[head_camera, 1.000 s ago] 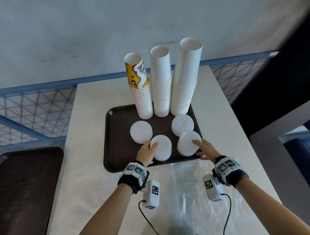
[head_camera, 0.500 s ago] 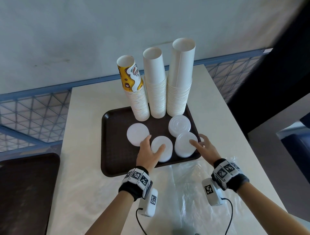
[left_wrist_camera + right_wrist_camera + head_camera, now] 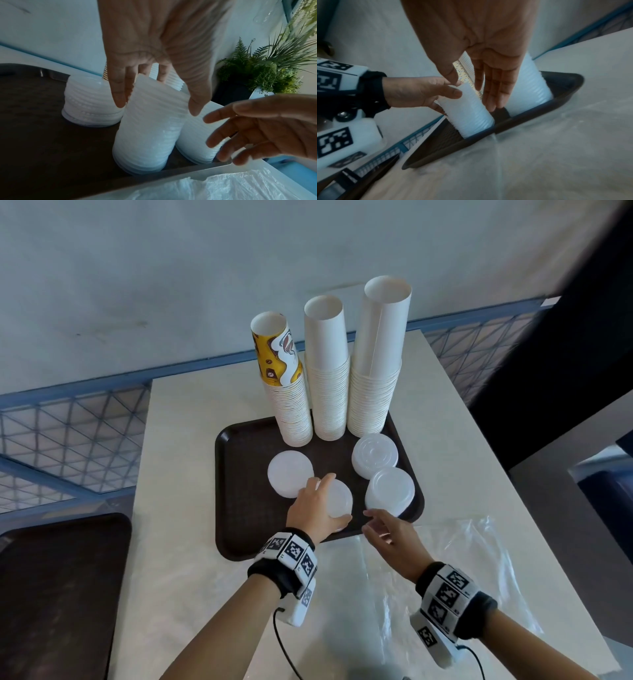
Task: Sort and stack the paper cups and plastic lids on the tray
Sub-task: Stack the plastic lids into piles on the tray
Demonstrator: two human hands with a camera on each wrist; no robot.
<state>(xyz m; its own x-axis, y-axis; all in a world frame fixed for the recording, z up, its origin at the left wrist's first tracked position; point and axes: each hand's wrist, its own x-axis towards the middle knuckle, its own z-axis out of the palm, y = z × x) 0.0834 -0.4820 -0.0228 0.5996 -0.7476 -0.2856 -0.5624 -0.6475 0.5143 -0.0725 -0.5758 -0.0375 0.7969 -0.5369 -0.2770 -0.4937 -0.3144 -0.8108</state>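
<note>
A dark brown tray (image 3: 239, 508) carries three tall paper cup stacks at its back: one topped by a yellow printed cup (image 3: 291, 405), a white one (image 3: 327, 392) and a taller white one (image 3: 376, 378). In front of them stand several white lid stacks: back left (image 3: 289, 470), back right (image 3: 375, 455), front right (image 3: 390, 491) and front middle (image 3: 340, 499). My left hand (image 3: 322, 501) grips the front middle lid stack (image 3: 149, 128) from above, thumb and fingers around its top. My right hand (image 3: 380, 525) is open, its straight fingers (image 3: 494, 92) close beside that stack (image 3: 469, 112).
A clear plastic bag (image 3: 462, 570) lies on the pale table in front of the tray. A second dark tray (image 3: 51, 594) sits on a lower surface at the left. A blue lattice railing (image 3: 68, 433) runs behind. A potted plant (image 3: 257, 70) stands beyond the table's right side.
My left hand has closed around the front middle lid stack. My right hand has left the front right lid stack and moved left toward the middle one.
</note>
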